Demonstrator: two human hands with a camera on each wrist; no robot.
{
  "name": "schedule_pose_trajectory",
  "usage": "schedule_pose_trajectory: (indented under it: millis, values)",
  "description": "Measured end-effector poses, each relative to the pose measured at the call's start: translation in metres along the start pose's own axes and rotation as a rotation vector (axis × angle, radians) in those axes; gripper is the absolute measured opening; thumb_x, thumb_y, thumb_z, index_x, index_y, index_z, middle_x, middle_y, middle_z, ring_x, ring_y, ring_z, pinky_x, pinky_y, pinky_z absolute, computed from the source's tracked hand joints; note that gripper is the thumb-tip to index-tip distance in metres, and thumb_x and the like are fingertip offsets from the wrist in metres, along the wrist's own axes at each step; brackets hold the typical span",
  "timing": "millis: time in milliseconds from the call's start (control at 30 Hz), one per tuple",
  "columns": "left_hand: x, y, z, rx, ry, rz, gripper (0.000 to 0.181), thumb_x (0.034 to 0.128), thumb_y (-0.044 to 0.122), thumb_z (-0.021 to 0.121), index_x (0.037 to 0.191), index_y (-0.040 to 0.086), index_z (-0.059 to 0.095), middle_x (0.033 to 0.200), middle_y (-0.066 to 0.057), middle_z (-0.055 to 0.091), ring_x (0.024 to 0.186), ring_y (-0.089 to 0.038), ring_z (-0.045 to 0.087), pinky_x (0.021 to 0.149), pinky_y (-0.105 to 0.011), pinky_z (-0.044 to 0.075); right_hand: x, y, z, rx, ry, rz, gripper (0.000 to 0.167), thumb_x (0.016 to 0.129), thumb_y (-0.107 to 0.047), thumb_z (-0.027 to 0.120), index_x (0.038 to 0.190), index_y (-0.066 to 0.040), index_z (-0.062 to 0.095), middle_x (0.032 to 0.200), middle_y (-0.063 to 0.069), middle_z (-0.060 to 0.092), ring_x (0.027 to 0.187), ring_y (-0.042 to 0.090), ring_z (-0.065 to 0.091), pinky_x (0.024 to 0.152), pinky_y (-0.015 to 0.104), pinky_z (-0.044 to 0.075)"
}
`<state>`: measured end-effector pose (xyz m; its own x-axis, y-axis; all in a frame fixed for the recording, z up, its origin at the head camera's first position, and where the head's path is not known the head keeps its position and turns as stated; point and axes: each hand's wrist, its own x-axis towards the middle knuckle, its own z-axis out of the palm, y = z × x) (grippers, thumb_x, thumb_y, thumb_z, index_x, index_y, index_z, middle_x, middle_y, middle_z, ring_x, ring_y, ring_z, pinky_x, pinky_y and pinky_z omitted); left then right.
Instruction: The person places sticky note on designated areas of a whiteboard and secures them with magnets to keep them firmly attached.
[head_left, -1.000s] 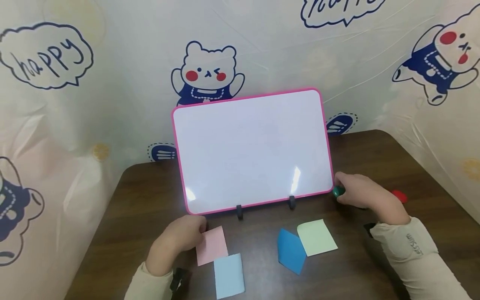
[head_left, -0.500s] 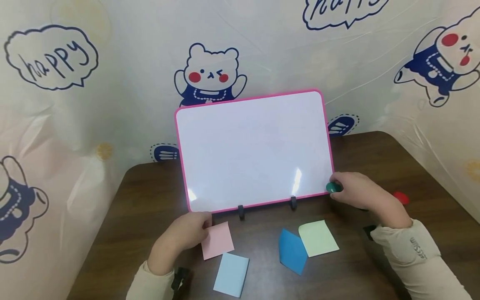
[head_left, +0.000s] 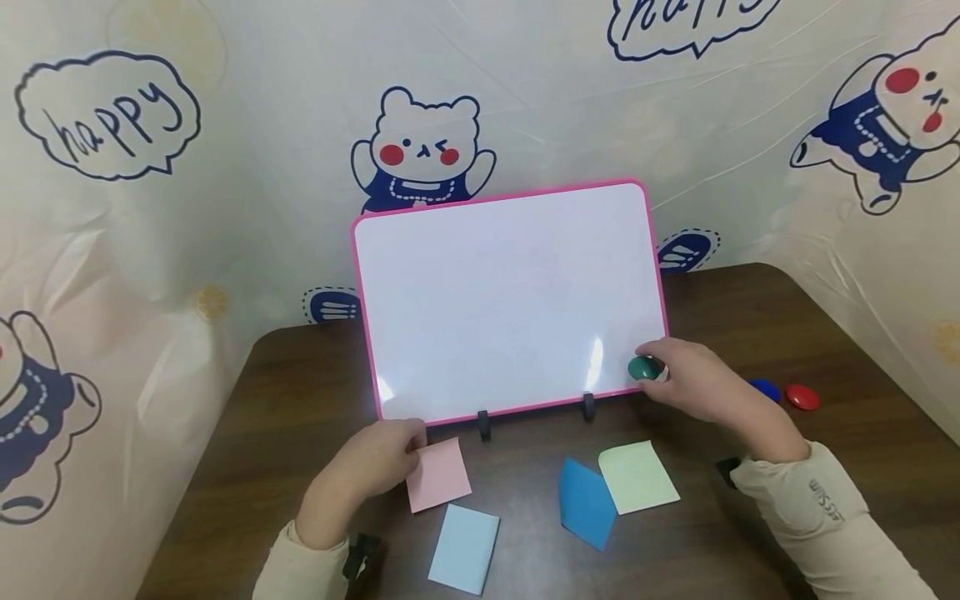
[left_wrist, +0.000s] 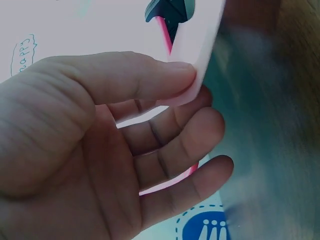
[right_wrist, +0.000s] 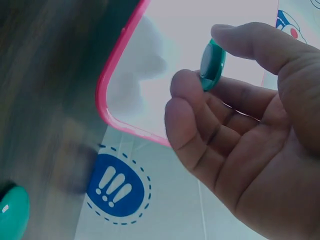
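1. Gripped by the rim in the right hand (head_left: pixel 693 379), between thumb and fingertips: the green disc (head_left: pixel 642 367), presumably so as to leave both faces free; pale backing visible in the right wrist view.
2. Held in front of the board's (head_left: pixel 510 300) lower right corner; contact with its surface impossible to tell.
3. Pinched in the left hand (head_left: pixel 375 458), between thumb and finger, by its upper left corner: the pink note (head_left: pixel 440 475), perhaps to leave most of the sheet uncovered.
4. Just below the board's lower left corner, with most of the note to the right of the fingertips.
5. Propped on black feet (head_left: pixel 483 425) toward the far edge of the tabletop (head_left: pixel 281 392), likely to face both hands.
6. Nearer, below the pink note: the pale blue note (head_left: pixel 463 550). Farther right, meeting along one side: the dark blue note (head_left: pixel 588 504) and green note (head_left: pixel 641 477).
7. Toward the tabletop's right edge, side by side beyond the right wrist, probably for easy reach: the blue disc (head_left: pixel 765 389), partly hidden, and red disc (head_left: pixel 802 397).
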<state>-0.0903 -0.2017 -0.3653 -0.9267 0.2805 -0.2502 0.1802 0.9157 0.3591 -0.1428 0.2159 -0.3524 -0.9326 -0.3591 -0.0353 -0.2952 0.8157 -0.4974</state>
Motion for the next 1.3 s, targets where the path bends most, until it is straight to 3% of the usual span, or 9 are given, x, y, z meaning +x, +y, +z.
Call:
schedule_pose_trajectory:
  millis: [200,533,767,1000,1300]
  values:
    - [0.001,0.0,-0.002,-0.004,0.014,0.016,0.014,0.0904,0.001,0.068,0.084,0.013,0.064,0.068,0.002,0.052,0.061,-0.017,0.049,0.058,-0.033,0.044,0.001,-0.005,-0.001,0.071,0.027,0.014,0.056,0.089,-0.014,0.076,0.137,0.005,0.053,0.122,0.023,0.061,0.093,0.029,0.061,0.073,0.04,0.059]
    - [0.004,0.0,-0.005,-0.011,0.025,0.009,0.009,0.0916,0.002,0.069,0.088,0.011,0.068,0.071,0.002,0.054,0.065,-0.017,0.051,0.061,-0.033,0.046,-0.003,-0.017,-0.004,0.119,0.176,-0.093,0.052,0.089,-0.017,0.079,0.134,-0.001,0.059,0.105,0.009,0.06,0.083,0.022,0.054,0.063,0.029,0.054]
    - [0.007,-0.003,-0.007,-0.024,0.118,0.053,0.009,0.0907,0.008,0.075,0.099,0.011,0.075,0.084,0.003,0.062,0.078,-0.017,0.057,0.075,-0.035,0.053,-0.002,-0.023,-0.008,0.117,0.218,-0.117,0.051,0.09,-0.014,0.077,0.136,-0.001,0.06,0.104,0.008,0.059,0.081,0.022,0.053,0.061,0.027,0.053]
    - [0.009,-0.007,-0.007,-0.047,0.203,0.111,0.01,0.0924,0.01,0.074,0.101,0.014,0.077,0.087,0.005,0.064,0.079,-0.015,0.058,0.077,-0.035,0.054,-0.003,-0.023,-0.002,0.127,0.223,-0.135,0.051,0.091,-0.017,0.078,0.136,-0.002,0.06,0.105,0.007,0.06,0.081,0.021,0.054,0.06,0.027,0.054]
    - [0.005,-0.009,-0.011,-0.085,0.269,0.108,0.018,0.0959,0.008,0.068,0.113,0.012,0.073,0.099,-0.001,0.066,0.09,-0.021,0.061,0.088,-0.045,0.054,-0.007,-0.025,0.0,0.126,0.23,-0.13,0.051,0.09,-0.018,0.078,0.135,-0.003,0.06,0.104,0.007,0.06,0.082,0.02,0.054,0.06,0.026,0.053]
